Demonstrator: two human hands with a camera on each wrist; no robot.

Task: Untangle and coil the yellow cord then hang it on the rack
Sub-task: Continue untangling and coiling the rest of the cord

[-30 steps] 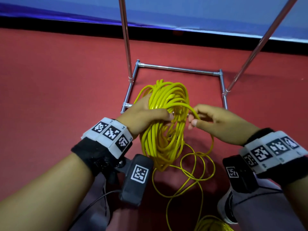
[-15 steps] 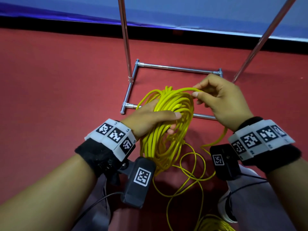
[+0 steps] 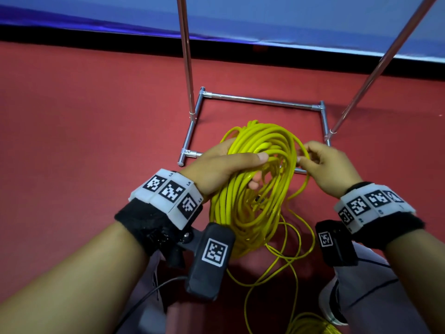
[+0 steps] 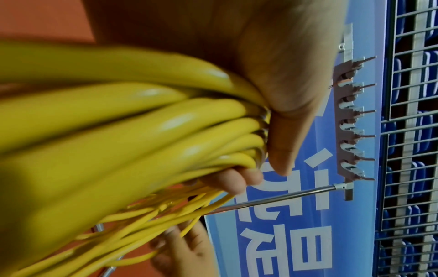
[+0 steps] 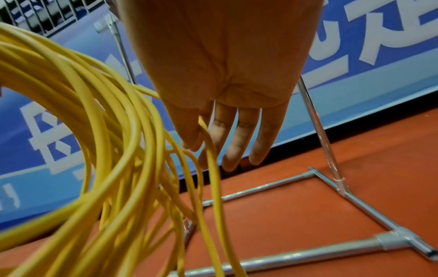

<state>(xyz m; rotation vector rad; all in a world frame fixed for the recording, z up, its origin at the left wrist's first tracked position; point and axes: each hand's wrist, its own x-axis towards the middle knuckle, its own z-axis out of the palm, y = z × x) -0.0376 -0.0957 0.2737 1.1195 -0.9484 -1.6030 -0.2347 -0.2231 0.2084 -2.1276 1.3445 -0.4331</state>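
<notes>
My left hand (image 3: 228, 165) grips a thick bundle of yellow cord (image 3: 252, 189) loops, thumb laid across the top; in the left wrist view the fingers (image 4: 279, 131) wrap the yellow cord (image 4: 142, 131). My right hand (image 3: 320, 162) pinches a single strand at the coil's right side; in the right wrist view the thumb and forefinger of that hand (image 5: 201, 138) pinch the strand (image 5: 213, 178), the other fingers straight. Loose cord (image 3: 289, 261) trails down to the floor between my legs. The chrome rack (image 3: 260, 101) stands just beyond the coil; its hook bar (image 4: 350, 121) shows in the left wrist view.
The rack's uprights (image 3: 185, 56) rise on both sides of its square base on the red floor (image 3: 84, 141). A blue banner (image 3: 265, 18) runs behind. More yellow cord (image 3: 310, 324) lies heaped near my right shoe (image 3: 330, 307).
My right hand laid a loop over the top of the coil, then came down the right side to a lower strand. The left hand kept its grip and shifted slightly.
</notes>
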